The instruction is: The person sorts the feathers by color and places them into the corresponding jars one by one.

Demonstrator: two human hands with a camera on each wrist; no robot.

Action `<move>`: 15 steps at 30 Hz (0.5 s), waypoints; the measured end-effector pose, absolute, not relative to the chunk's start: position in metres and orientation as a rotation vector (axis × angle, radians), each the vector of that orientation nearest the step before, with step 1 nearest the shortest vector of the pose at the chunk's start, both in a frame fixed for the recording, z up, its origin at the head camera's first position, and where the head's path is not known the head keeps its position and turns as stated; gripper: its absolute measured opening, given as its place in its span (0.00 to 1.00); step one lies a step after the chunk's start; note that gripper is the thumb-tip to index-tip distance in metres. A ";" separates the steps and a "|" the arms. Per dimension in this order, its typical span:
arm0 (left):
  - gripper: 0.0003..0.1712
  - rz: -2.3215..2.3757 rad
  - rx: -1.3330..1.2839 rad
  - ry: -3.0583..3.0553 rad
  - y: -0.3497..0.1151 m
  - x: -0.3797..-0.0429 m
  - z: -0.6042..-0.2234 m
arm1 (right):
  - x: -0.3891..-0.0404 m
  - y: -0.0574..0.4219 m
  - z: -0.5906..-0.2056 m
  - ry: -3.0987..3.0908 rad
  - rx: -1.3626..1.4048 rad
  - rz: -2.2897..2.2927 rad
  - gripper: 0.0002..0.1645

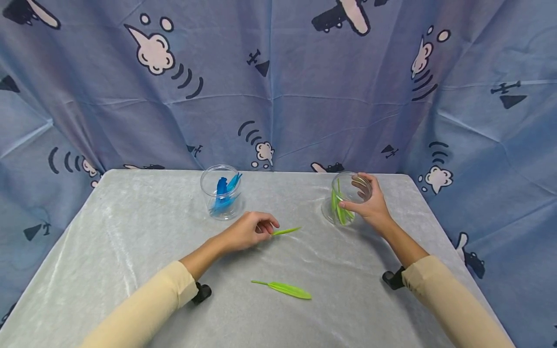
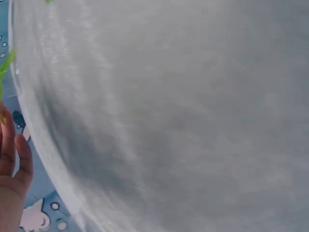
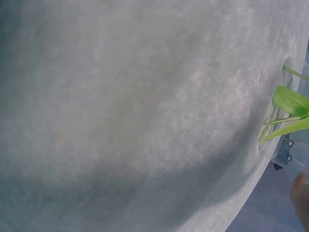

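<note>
My left hand (image 1: pixel 250 231) pinches one end of a slim green feather (image 1: pixel 287 231) between thumb and fingers, just over the middle of the table. In the left wrist view, part of this hand (image 2: pixel 14 159) shows at the left edge with green beside the fingertips. My right hand (image 1: pixel 370 205) grips a clear round jar (image 1: pixel 327 212) by its side and rim, thumb in front. Several green feathers (image 1: pixel 340 208) stand inside that jar; the right wrist view shows some green feathers (image 3: pixel 292 102) at its right edge. Another green feather (image 1: pixel 289 289) lies flat nearer the front.
A second clear jar (image 1: pixel 208 205) with blue feathers (image 1: pixel 224 198) in it stands at the back left. A pale cloth covers the table (image 1: pixel 130 232). Behind the table's far edge hangs a blue patterned curtain (image 1: pixel 296 96).
</note>
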State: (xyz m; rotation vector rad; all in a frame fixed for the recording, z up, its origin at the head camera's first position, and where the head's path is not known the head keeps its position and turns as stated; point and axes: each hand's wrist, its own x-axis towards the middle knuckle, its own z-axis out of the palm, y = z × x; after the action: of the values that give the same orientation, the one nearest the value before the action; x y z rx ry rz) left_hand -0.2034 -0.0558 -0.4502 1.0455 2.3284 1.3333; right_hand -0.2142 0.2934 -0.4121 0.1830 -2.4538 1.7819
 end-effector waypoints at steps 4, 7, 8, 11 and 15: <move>0.12 1.398 1.027 2.325 -0.049 -0.208 -0.442 | -0.215 0.294 -0.412 -2.448 0.181 1.794 0.58; 0.12 1.443 0.993 2.333 -0.043 -0.212 -0.433 | -0.215 0.294 -0.411 -2.441 0.186 1.809 0.58; 0.12 1.459 0.982 2.341 -0.040 -0.213 -0.430 | -0.215 0.294 -0.412 -2.440 0.188 1.809 0.59; 0.11 1.510 0.952 2.353 -0.034 -0.217 -0.421 | -0.214 0.294 -0.412 -2.446 0.190 1.799 0.58; 0.11 1.561 0.937 2.363 -0.026 -0.221 -0.410 | -0.216 0.296 -0.416 -2.446 0.186 1.794 0.58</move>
State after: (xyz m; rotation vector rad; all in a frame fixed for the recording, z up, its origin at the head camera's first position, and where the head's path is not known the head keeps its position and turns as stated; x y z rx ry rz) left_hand -0.2211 -0.0258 -0.4096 0.9366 2.3631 1.5612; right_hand -0.2163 0.2957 -0.4160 0.1865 -2.4456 1.7938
